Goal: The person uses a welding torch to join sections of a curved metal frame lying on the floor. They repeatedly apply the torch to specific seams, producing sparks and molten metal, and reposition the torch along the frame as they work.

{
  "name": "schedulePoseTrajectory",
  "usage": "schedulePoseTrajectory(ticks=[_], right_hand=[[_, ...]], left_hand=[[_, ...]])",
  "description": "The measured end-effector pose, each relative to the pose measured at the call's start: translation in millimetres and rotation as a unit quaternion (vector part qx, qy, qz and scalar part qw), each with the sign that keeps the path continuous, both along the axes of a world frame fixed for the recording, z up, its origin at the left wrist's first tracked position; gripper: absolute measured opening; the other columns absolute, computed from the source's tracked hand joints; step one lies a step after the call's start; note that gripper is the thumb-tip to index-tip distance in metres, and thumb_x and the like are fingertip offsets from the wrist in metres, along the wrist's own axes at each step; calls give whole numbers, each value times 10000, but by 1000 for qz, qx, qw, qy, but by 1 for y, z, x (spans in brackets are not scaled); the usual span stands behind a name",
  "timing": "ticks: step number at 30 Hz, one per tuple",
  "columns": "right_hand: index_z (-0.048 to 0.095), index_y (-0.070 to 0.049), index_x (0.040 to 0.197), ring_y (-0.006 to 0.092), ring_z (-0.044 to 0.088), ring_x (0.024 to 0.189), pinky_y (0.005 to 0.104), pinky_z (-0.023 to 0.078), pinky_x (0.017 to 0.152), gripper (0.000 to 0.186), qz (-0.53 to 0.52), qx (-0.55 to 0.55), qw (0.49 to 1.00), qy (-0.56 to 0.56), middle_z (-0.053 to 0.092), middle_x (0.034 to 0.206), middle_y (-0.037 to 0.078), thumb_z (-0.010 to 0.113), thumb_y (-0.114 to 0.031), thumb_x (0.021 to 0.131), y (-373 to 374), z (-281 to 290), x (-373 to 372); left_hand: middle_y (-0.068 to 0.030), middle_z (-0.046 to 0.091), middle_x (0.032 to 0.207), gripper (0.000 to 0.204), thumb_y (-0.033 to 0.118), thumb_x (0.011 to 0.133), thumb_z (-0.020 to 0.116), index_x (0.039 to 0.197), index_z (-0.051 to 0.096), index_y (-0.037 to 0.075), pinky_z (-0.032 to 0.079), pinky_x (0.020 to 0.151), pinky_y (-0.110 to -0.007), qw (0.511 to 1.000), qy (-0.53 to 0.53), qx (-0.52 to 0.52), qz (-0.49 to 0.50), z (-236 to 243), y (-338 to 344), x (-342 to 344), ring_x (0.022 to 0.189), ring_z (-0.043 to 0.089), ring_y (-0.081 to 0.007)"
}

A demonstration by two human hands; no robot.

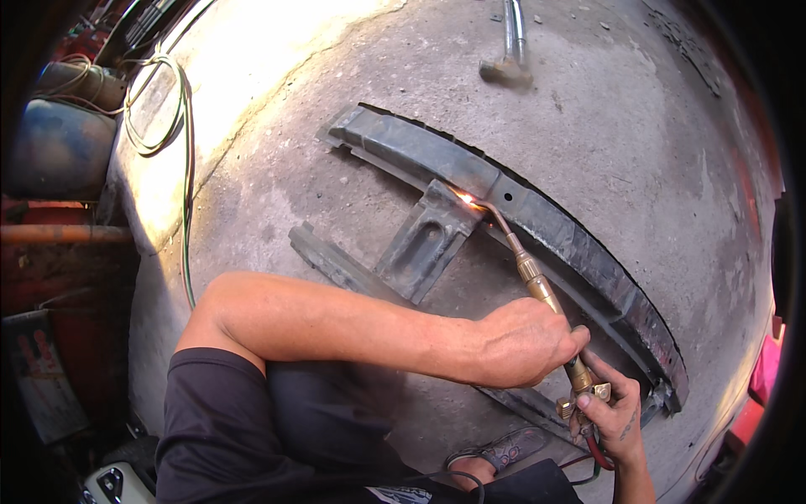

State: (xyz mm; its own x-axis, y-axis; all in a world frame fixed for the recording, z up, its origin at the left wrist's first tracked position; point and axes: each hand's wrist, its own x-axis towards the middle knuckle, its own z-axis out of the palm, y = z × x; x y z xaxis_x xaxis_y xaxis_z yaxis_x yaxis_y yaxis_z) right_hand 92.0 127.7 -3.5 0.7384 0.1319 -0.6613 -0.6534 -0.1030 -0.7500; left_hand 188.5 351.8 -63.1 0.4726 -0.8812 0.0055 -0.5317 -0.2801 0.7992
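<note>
Gripping the torch (540,286) around its barrel, the left hand (527,340) is clenched far-left of the right hand (620,410), which grasps the near end, while the far tip meets a glow (467,199) where bracket (430,239) meets curved beam (407,141).

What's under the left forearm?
A grey metal strip runs in under the left forearm from the far side; dark clothing shows along its near edge. What lies directly beneath is covered.

One left hand (531,338) and one right hand (619,409) are holding one torch (540,287) right of the frame's centre. One curved metal beam (544,220) is crossing the middle, one hammer (507,69) is lying at the top, one sandal (514,448) is showing at lower centre.
</note>
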Motion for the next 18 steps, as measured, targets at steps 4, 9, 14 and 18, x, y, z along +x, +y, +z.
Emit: schedulePoseTrajectory(ticks=[4, 9, 14, 18], right_hand=[[525, 89, 1444, 107, 664, 716, 246, 526, 622, 617, 9, -12, 1000, -6, 725, 1065, 168, 718, -36, 872, 0, 1, 0], [523, 90, 1446, 104, 661, 713, 243, 521, 609, 619, 18, -23, 1000, -3, 725, 1067, 170, 712, -35, 870, 0, 2, 2], [518, 90, 1450, 105, 663, 716, 242, 525, 606, 622, 12, -16, 1000, 14, 724, 1073, 171, 713, -41, 874, 3, 6, 3], [514, 89, 1452, 108, 662, 705, 244, 526, 600, 624, 17, -20, 1000, -3, 722, 1072, 174, 715, -44, 876, 2, 3, 2]], left_hand=[[-190, 641, 676, 248, 33, 765, 698, 955, 548, -20, 523, 558, -479, 1000, 0, -1, 1, -1, 0, 0, 665, 690, -398], [-190, 641, 676, 252, 34, 766, 699, 960, 548, -22, 525, 558, -481, 1000, -1, -4, 3, -1, 0, 0, 664, 690, -399], [-187, 640, 672, 257, 34, 762, 706, 957, 548, -21, 525, 553, -475, 1000, 0, 2, 0, -1, 0, 0, 662, 693, -392], [-184, 638, 669, 259, 34, 760, 710, 955, 548, -21, 525, 550, -472, 1000, 1, 5, -5, -1, 0, 0, 660, 695, -386]])
